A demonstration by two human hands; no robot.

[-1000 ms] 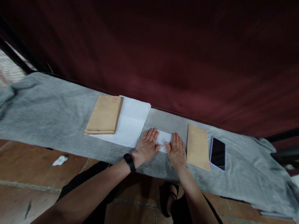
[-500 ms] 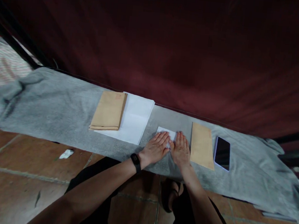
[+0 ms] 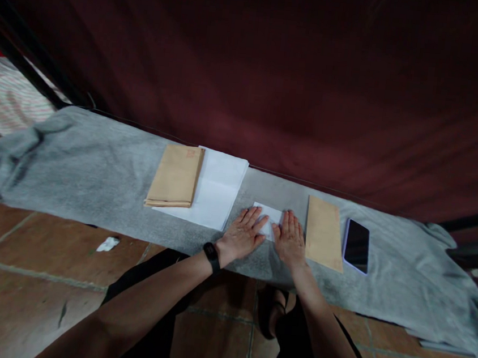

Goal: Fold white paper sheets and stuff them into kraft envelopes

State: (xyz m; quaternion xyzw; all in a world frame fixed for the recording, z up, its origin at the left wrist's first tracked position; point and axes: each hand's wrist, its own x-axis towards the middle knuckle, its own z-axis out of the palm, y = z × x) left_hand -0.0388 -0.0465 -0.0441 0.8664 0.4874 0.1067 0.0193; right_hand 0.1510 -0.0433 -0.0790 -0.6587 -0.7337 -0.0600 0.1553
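Note:
A small folded white sheet of paper (image 3: 270, 213) lies on the grey cloth (image 3: 107, 171) in front of me. My left hand (image 3: 241, 235) rests flat over its left side, fingers stretched out. On the right side of the paper lies my right hand (image 3: 289, 240), also flat with the fingers extended. Neither hand grips anything. Just right of my right hand is a single brown envelope (image 3: 325, 233). Further left, a stack of brown envelopes (image 3: 175, 175) sits partly on top of larger white sheets (image 3: 218, 188).
A phone (image 3: 356, 245) with a purple edge lies right of the single envelope. Behind the cloth-covered surface hangs a dark red curtain (image 3: 274, 91). A crumpled white scrap (image 3: 108, 244) is on the tiled floor (image 3: 35, 249).
My left hand has slid left and slightly down, away from my right hand, uncovering more of the folded paper. My right hand stays nearly in place.

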